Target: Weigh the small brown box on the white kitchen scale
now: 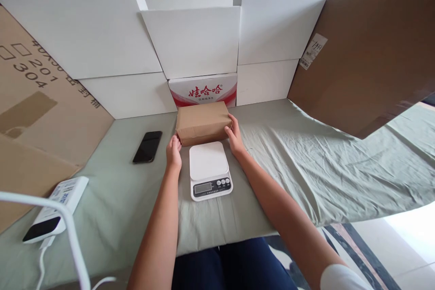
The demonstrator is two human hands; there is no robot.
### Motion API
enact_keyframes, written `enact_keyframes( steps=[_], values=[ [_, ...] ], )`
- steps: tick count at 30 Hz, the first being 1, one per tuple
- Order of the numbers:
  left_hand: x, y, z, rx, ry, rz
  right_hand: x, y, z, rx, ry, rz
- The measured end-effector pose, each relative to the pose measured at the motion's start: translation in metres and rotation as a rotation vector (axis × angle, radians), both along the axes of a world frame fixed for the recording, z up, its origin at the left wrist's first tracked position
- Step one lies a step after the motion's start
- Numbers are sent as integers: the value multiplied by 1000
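A closed brown cardboard box (204, 120) lies beyond the scale, in front of a white and red printed carton. My left hand (174, 150) grips its near left corner, with the fingers partly hidden at the box's edge. On the opposite end, my right hand (235, 135) is closed around the right side, thumb toward me. Between my forearms a white kitchen scale (209, 163) rests on the cloth, its plate bare and its grey display and round buttons facing me. Whether the box touches the cloth all along its base I cannot tell.
A black phone (147, 147) lies left of the scale. Farther left are a white device (61, 206) and a white cable (70, 222). White boxes (193, 41) and the printed carton (176, 86) line the back; large cardboard panels (367, 54) flank the green cloth (282, 158).
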State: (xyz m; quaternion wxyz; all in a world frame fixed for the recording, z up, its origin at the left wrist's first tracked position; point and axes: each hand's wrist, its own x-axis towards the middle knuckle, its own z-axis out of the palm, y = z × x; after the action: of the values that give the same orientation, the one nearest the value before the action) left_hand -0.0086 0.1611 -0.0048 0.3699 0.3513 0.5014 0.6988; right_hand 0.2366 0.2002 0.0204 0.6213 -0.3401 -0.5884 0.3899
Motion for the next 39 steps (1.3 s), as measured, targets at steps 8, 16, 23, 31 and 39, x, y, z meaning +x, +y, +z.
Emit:
enact_keyframes(
  steps=[8,16,23,31,39],
  values=[
    [-11,-8,6,39,11,51,6,5,-5,6,45,-37],
    [-14,-10,7,38,8,51,9,2,-5,-45,63,2],
    [-5,-5,3,-50,15,-18,6,-2,-1,-60,17,50],
    [-3,-5,5,-81,-15,-7,4,-3,0,-75,10,72],
    [1,-9,14,-19,0,9,4,-7,1,20,-45,56]
  ],
)
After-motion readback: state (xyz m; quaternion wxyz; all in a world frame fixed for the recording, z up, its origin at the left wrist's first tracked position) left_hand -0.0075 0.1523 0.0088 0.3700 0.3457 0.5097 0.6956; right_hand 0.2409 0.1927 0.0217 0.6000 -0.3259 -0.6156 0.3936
